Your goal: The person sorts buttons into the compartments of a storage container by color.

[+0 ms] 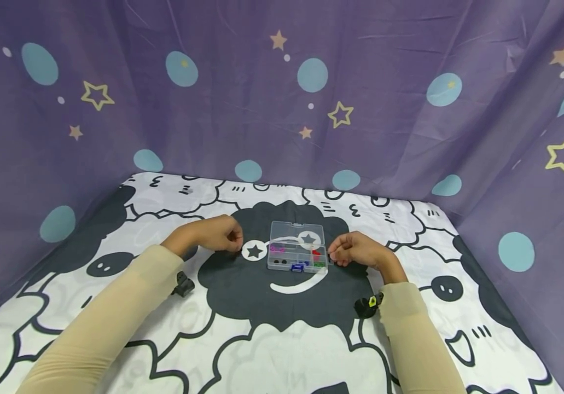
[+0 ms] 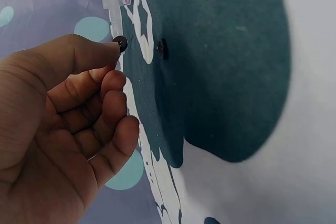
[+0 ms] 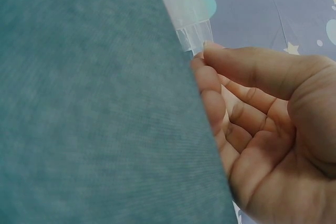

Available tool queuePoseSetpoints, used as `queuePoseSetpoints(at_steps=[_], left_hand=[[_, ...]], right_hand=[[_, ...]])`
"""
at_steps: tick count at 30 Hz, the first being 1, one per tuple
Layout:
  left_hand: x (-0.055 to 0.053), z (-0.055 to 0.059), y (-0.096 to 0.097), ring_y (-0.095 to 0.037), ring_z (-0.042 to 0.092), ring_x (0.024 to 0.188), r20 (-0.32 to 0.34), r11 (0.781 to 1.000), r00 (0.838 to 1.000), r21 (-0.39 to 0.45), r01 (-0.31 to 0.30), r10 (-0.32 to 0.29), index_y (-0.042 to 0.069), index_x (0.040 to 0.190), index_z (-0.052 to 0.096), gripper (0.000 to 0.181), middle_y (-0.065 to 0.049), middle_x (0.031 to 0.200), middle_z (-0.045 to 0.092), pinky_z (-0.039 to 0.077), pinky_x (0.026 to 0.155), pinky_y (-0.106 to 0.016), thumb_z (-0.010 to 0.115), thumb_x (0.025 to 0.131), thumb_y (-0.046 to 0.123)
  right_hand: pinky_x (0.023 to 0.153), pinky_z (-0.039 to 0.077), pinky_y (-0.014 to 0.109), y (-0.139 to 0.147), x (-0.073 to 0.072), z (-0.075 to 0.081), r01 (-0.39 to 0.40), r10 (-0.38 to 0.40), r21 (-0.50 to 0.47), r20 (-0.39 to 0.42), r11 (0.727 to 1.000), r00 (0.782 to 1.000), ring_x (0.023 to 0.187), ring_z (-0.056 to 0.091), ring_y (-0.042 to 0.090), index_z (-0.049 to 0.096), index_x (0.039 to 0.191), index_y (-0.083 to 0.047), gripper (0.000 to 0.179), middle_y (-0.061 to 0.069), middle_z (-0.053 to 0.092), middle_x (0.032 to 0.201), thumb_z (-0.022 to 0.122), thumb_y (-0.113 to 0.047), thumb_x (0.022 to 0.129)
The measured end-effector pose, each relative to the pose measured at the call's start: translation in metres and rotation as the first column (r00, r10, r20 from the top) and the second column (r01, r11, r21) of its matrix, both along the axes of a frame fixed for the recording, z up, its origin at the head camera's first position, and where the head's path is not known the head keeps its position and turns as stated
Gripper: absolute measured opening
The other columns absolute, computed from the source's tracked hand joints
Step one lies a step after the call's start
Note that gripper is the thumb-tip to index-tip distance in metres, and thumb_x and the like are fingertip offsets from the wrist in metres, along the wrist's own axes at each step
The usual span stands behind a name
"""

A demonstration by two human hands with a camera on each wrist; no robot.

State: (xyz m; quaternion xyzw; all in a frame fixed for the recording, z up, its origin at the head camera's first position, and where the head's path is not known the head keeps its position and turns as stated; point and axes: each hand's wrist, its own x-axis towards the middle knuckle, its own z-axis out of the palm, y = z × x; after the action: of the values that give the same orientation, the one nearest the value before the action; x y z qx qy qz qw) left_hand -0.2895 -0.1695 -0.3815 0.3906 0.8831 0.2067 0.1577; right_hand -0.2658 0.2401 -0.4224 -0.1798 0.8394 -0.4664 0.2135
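Observation:
A clear plastic compartment box (image 1: 297,256) lies on the dark cloth patch with its see-through lid (image 1: 289,231) open at the back. Small pink, black, blue, red and green pieces sit in its compartments. Left of the box, my left hand (image 1: 220,234) pinches a small dark round piece (image 2: 122,43) between thumb and forefinger. Another dark round piece (image 2: 163,49) is on the cloth near that hand. At the box's right end is my right hand (image 1: 358,249), fingers curled and thumb against the forefinger (image 3: 198,62). Whether these fingertips hold the box edge or something small is unclear.
A white cloth with black cartoon drawings (image 1: 188,339) covers the table. Purple curtains (image 1: 242,120) with stars and dots stand behind and at both sides. Dark wrist cameras (image 1: 366,306) sit under both forearms.

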Motion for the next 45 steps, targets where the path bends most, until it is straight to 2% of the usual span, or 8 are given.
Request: queuePoseSetpoints(at_steps=[8, 20, 31, 37, 42, 45], left_hand=[[0.000, 0.004, 0.005, -0.007, 0.050, 0.060, -0.005, 1.000, 1.000, 0.020, 0.012, -0.011, 0.007, 0.084, 0.074, 0.010, 0.007, 0.070, 0.061, 0.044, 0.059, -0.026, 0.069, 0.092, 0.007], [-0.001, 0.011, 0.016, -0.008, 0.051, 0.061, 0.008, 1.000, 1.000, 0.006, 0.007, -0.007, 0.007, 0.085, 0.075, 0.011, 0.006, 0.072, 0.064, 0.045, 0.061, -0.028, 0.068, 0.092, 0.005], [0.000, 0.015, 0.033, -0.007, 0.053, 0.062, -0.013, 0.998, 0.998, 0.018, 0.058, -0.057, 0.004, 0.086, 0.076, 0.010, 0.007, 0.073, 0.065, 0.047, 0.062, -0.026, 0.067, 0.092, 0.005], [0.002, 0.015, 0.046, -0.007, 0.053, 0.063, -0.032, 0.997, 0.997, 0.030, 0.064, -0.063, 0.005, 0.086, 0.076, 0.011, 0.007, 0.073, 0.065, 0.047, 0.062, -0.026, 0.067, 0.091, 0.005], [0.003, 0.013, 0.053, -0.006, 0.052, 0.060, -0.014, 0.998, 0.998, 0.022, 0.053, -0.053, 0.005, 0.087, 0.076, 0.010, 0.007, 0.072, 0.064, 0.046, 0.060, -0.025, 0.068, 0.093, 0.007], [0.004, 0.013, 0.057, -0.006, 0.051, 0.060, -0.014, 0.997, 0.998, 0.033, 0.068, -0.067, 0.005, 0.088, 0.076, 0.010, 0.006, 0.072, 0.064, 0.045, 0.060, -0.025, 0.068, 0.094, 0.007]], right_hand=[[0.069, 0.055, 0.032, -0.001, 0.000, 0.001, 0.001, -0.001, -0.005, 0.006, 1.000, 1.000, 0.075, 0.064, 0.019, 0.070, 0.108, 0.006, 0.016, 0.008, 0.072, 0.090, 0.067, -0.004, 0.096], [0.069, 0.055, 0.032, -0.001, 0.001, 0.001, -0.008, 0.008, -0.007, 0.005, 1.000, 1.000, 0.074, 0.065, 0.018, 0.069, 0.109, 0.007, 0.018, 0.008, 0.072, 0.089, 0.067, -0.005, 0.096], [0.070, 0.055, 0.033, -0.001, 0.002, 0.002, -0.002, 0.002, -0.005, 0.003, 1.000, 1.000, 0.075, 0.064, 0.019, 0.069, 0.108, 0.006, 0.017, 0.007, 0.072, 0.089, 0.067, -0.006, 0.096], [0.070, 0.055, 0.032, 0.000, 0.003, 0.002, -0.006, 0.006, -0.008, 0.002, 1.000, 1.000, 0.075, 0.064, 0.019, 0.069, 0.108, 0.006, 0.017, 0.008, 0.072, 0.089, 0.067, -0.006, 0.096], [0.070, 0.055, 0.032, 0.000, 0.002, 0.001, -0.009, 0.009, -0.008, 0.002, 1.000, 1.000, 0.075, 0.064, 0.019, 0.069, 0.108, 0.006, 0.017, 0.007, 0.072, 0.089, 0.067, -0.006, 0.096], [0.070, 0.055, 0.032, 0.000, 0.001, 0.002, -0.007, 0.007, -0.009, 0.004, 1.000, 1.000, 0.075, 0.064, 0.019, 0.070, 0.108, 0.006, 0.017, 0.008, 0.072, 0.089, 0.068, -0.006, 0.096]])
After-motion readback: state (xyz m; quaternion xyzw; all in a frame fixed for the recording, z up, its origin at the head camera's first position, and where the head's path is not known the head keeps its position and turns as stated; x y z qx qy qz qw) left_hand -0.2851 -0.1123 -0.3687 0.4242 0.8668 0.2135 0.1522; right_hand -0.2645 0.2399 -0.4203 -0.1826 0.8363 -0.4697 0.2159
